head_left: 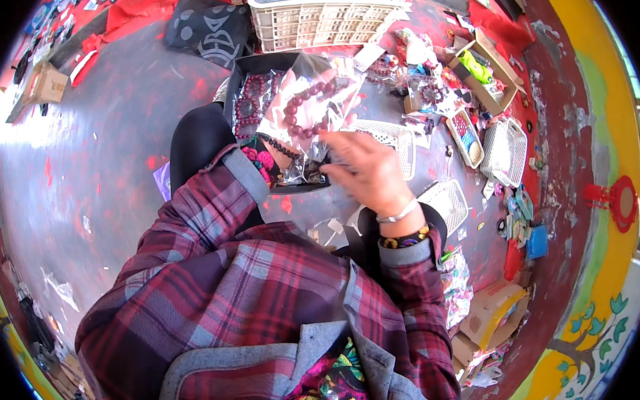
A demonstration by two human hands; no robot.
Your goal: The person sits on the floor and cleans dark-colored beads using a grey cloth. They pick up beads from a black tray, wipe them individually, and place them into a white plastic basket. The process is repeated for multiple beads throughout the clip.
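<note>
The right hand [368,169], back up and fingers curled, pinches a clear plastic bag of dark red bead bracelets [307,109] above the open black cardboard box [243,76]. The left hand is hidden behind that bag, so its grip cannot be told.

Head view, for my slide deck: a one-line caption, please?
Right hand lifts a clear bag of dark red bead bracelets above a black tray; left hand hidden.

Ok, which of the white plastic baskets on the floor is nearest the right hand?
The white slotted basket lying directly behind the right hand, partly hidden by it. The others sit farther right or up by the red cloth.
</note>
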